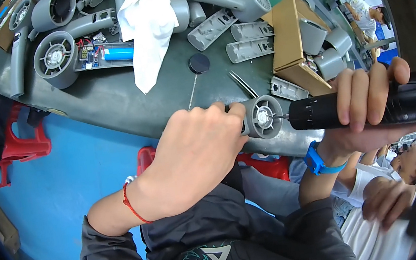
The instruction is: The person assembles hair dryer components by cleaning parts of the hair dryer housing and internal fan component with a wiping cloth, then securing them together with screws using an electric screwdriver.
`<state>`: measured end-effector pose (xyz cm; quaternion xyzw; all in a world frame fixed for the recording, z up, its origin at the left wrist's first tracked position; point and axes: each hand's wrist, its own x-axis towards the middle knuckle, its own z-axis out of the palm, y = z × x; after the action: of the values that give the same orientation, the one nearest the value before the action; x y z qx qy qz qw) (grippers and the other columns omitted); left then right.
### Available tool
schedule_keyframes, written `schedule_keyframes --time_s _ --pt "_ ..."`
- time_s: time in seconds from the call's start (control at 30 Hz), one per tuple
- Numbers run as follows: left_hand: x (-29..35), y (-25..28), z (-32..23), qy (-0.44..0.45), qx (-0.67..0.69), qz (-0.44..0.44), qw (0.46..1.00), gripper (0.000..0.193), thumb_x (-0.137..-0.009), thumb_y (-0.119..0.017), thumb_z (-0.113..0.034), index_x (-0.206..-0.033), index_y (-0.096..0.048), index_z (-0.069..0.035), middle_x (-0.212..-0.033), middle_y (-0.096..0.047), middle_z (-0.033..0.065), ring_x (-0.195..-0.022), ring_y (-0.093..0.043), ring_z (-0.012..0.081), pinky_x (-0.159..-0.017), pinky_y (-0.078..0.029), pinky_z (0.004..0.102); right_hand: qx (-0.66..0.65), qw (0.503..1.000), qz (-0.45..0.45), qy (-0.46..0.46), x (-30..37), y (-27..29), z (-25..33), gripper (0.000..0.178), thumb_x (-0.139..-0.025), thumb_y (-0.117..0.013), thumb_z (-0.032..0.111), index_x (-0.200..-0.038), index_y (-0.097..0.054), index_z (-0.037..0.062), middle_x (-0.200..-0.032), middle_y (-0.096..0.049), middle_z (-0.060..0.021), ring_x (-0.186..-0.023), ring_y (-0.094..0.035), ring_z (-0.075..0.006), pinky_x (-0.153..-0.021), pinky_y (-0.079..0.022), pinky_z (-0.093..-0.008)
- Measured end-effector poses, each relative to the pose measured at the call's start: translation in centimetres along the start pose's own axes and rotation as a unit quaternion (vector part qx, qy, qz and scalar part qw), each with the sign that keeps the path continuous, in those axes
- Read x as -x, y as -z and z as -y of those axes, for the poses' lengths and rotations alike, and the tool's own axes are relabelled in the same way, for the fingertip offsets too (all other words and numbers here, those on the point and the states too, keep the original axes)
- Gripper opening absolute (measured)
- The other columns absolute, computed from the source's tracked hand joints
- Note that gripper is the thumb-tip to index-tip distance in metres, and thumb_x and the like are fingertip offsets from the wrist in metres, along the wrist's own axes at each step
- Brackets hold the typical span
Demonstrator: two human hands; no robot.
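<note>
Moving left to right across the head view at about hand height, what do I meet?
Leftmost red stool → left hand → grey fan → black screwdriver, its grip held in the right hand.

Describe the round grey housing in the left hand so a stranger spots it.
Start at the dark table and look along its near edge. There the left hand grips a round grey housing with spokes around a bright hub. Unlike the spoked housing lying farther back at left, it has the black screwdriver in the right hand aimed at its hub.
</note>
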<state>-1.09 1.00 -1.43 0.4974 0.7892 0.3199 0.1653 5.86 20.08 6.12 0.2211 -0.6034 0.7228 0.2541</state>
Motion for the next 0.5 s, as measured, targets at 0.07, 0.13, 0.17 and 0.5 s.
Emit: schedule_keyframes --time_s 0.07,0.13,0.17,0.5 --pt "0.06 -0.11 0.10 -0.008 -0.005 -0.016 1.000 0.030 -0.085 -0.071 -0.025 -0.104 -0.060 -0.005 -0.078 -0.063 0.0138 -0.067 -0.063 0.0363 -0.057 -0.047 0.0433 0.036 0.999 -0.006 -0.004 0.46 -0.37 0.07 0.063 -0.094 -0.048 0.065 -0.115 -0.050 0.0055 -0.064 -0.050 0.0027 -0.045 -0.047 -0.0070 -0.042 -0.042 -0.0221" --pt "0.08 -0.12 0.13 -0.010 -0.006 -0.019 1.000 0.031 -0.085 -0.072 -0.025 -0.105 -0.060 -0.005 -0.078 -0.063 0.0136 -0.067 -0.063 0.0362 -0.057 -0.048 0.0433 0.075 0.997 0.033 -0.007 0.50 0.45 -0.13 0.065 -0.093 -0.049 0.067 -0.114 -0.051 0.0058 -0.062 -0.049 0.0027 -0.044 -0.046 -0.0069 -0.040 -0.041 -0.0205" --pt "0.08 -0.13 0.15 -0.010 -0.007 -0.021 1.000 0.031 -0.084 -0.072 -0.024 -0.105 -0.060 -0.005 -0.078 -0.063 0.0135 -0.067 -0.063 0.0362 -0.058 -0.048 0.0433 0.076 0.996 0.034 -0.006 0.67 0.41 -0.27 0.065 -0.093 -0.049 0.067 -0.114 -0.051 0.0058 -0.062 -0.049 0.0027 -0.044 -0.046 -0.0069 -0.040 -0.041 -0.0205" --pt "0.17 -0.14 0.21 -0.016 -0.003 -0.030 0.999 0.031 -0.084 -0.073 -0.024 -0.104 -0.060 -0.005 -0.076 -0.062 0.0135 -0.067 -0.063 0.0362 -0.058 -0.047 0.0433 0.051 0.999 0.004 -0.007 0.97 0.04 -0.81 0.065 -0.090 -0.051 0.068 -0.110 -0.051 0.0065 -0.062 -0.049 0.0023 -0.043 -0.047 -0.0080 -0.040 -0.042 -0.0206"
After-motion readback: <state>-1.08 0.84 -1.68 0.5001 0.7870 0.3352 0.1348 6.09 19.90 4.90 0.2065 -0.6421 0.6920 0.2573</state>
